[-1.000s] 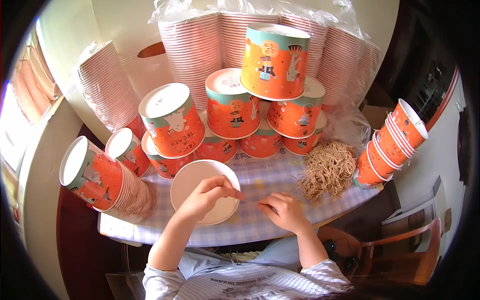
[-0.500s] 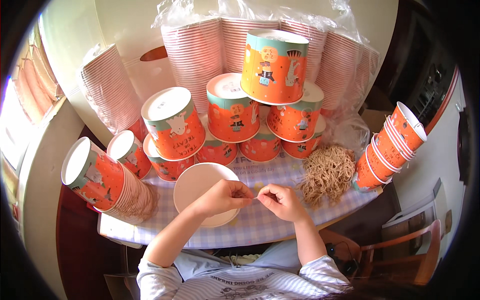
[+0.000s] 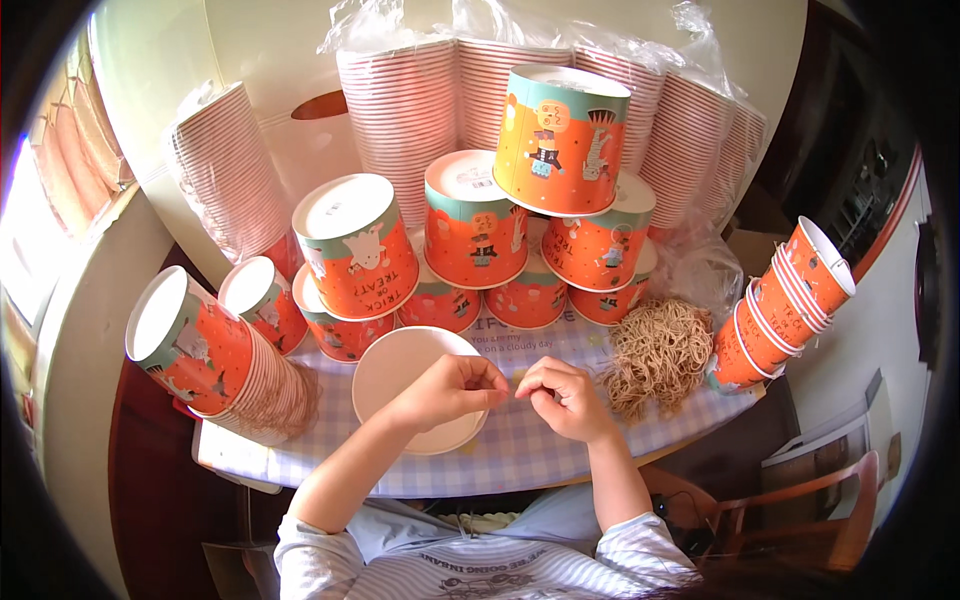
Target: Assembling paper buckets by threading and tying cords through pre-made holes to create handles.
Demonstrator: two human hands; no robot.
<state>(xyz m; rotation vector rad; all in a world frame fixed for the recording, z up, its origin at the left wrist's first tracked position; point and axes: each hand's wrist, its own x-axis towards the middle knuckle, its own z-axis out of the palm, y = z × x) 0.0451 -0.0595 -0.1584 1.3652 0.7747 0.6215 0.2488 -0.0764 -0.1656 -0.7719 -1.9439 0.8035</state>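
My left hand (image 3: 447,390) hovers over the right side of a white-lined paper bucket (image 3: 392,368), which stands mouth up near the table's front edge. Its thumb and fingers are pinched together. Just across a small gap, my right hand (image 3: 568,403) has its fingers curled with thumb and forefinger tips together. Whatever either pinch holds is too fine to make out. To the right of my right hand lies a tangled heap of tan cord (image 3: 660,352).
Orange and green paper buckets (image 3: 476,240) are piled upside down behind my hands. Nested bucket stacks stand at left (image 3: 205,350) and right (image 3: 775,310), the right one with cords. Bagged stacks (image 3: 398,130) line the back of the checked tablecloth (image 3: 590,455). A wooden chair (image 3: 860,510) is at right.
My hands have drawn slightly apart; a thin pale strand that showed between the fingertips is no longer visible there. The view has shifted a little.
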